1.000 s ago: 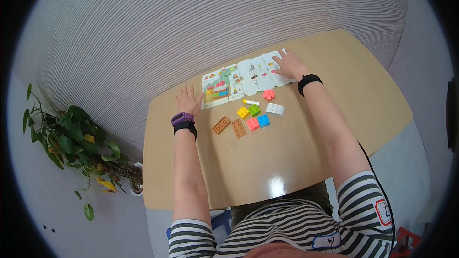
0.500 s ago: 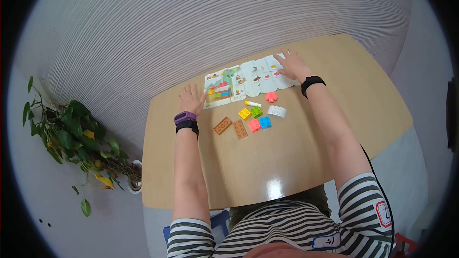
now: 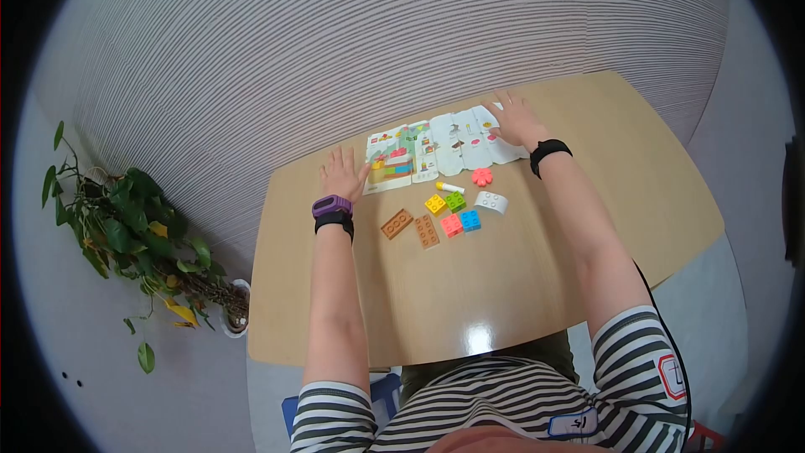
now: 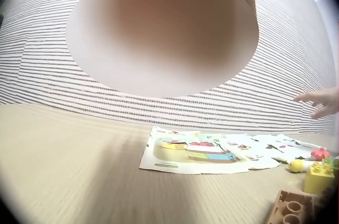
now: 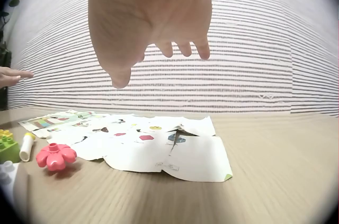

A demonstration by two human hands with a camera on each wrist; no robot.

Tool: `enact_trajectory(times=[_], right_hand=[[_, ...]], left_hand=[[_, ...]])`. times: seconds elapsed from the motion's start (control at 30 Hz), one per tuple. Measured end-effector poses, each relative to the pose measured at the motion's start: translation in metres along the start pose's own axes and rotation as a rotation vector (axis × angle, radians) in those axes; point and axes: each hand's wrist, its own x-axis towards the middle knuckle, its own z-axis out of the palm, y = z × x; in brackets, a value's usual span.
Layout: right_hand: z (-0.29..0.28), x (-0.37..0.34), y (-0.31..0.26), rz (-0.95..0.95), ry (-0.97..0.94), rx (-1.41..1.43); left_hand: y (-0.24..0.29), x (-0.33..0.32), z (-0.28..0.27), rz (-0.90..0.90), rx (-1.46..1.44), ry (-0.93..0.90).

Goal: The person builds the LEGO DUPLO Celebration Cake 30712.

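Note:
My left hand (image 3: 342,174) hovers palm down, fingers spread, just left of an unfolded picture leaflet (image 3: 391,178). Over the leaflet's right end my right hand (image 3: 516,120) hangs above the paper, fingers apart and holding nothing. In front of the leaflet lie a yellow brick (image 3: 435,205), a green brick (image 3: 455,201), a coral brick (image 3: 452,225) and a blue brick (image 3: 471,220). Two brown bricks lie left of these, one (image 3: 397,224) hollow side up, the other (image 3: 427,231) studs up. A pink flower piece (image 5: 56,156), a white yellow-tipped stick (image 3: 450,188) and a white arched brick (image 3: 491,201) are nearby.
The wooden table (image 3: 419,310) stands against a ribbed wall (image 3: 377,50). A leafy potted plant (image 3: 142,226) is on the left. Purple and black bands (image 3: 333,206) circle the left wrist, and a black band (image 3: 551,156) the right.
The head view has shifted slightly, so the table's contents appear a little further right and lower. Both hands stay spread in about the same places; the bricks have kept their arrangement.

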Motion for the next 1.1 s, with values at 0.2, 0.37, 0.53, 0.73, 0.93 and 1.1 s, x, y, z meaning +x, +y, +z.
enact_trajectory(times=[0.2, 0.37, 0.53, 0.73, 0.93, 1.1], right_hand=[[-0.0012, 0.0000, -0.0002, -0.012, 0.012, 0.012], [0.0006, 0.0004, 0.0010, -0.017, 0.007, 0.001], [-0.0024, -0.0019, 0.0002, -0.009, -0.016, -0.004], [-0.0032, -0.0028, -0.0004, 0.001, -0.033, 0.005], [-0.0024, -0.0029, 0.0001, 0.002, -0.033, 0.006], [-0.0005, -0.0032, 0.0005, 0.001, -0.023, 0.011]], left_hand=[[-0.0006, 0.0006, -0.0006, 0.003, 0.004, -0.008], [-0.0009, 0.0004, -0.0001, 0.001, 0.007, -0.016], [-0.0021, 0.0005, 0.0030, 0.001, 0.004, -0.017], [-0.0033, 0.0005, 0.0056, 0.004, 0.004, -0.011], [-0.0037, 0.0004, 0.0046, 0.007, 0.002, -0.026], [-0.0050, 0.0000, 0.0052, 0.006, 0.007, -0.030]])
